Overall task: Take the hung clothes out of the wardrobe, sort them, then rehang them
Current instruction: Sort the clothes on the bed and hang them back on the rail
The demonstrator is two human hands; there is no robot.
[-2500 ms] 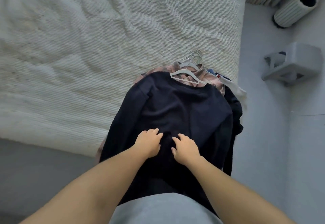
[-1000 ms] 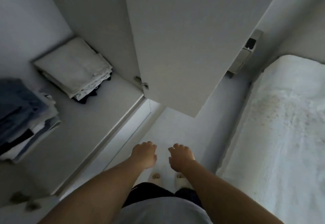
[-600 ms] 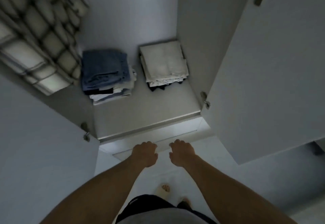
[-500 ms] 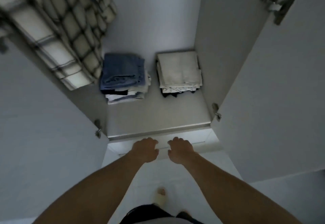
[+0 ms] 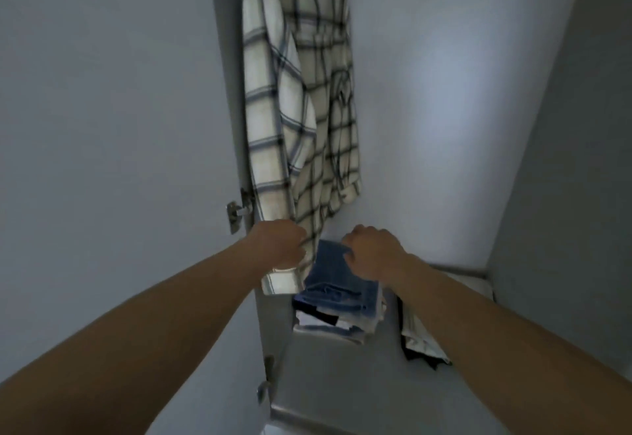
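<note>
Head view has me facing into the open wardrobe, both arms reaching in. One plaid shirt hangs at the left side of the compartment, just beside the left door's edge; its hanger and the rail are above the top of the picture, so I cannot see them. My left hand is at the shirt's lower hem, fingers curled and touching the cloth; whether it has really pinched the hem I cannot tell. My right hand hangs loosely curled in front of a folded stack, holding nothing.

I see only this single hanging garment, so I judge the emptying stage is close to finished but not done: this shirt has yet to come off the rail. No sorted pile shows from here, so sorting and rehanging look to be ahead.

Below the hands is the wardrobe's pale shelf. On it sit a folded stack topped with blue denim and, to its right, a second pale folded pile partly hidden by my right forearm. These are folded, not hung, so I judge they are no part of the job. The left door stands open, with a metal hinge near the shirt. Light is dim and bluish, brightest on the back wall
</note>
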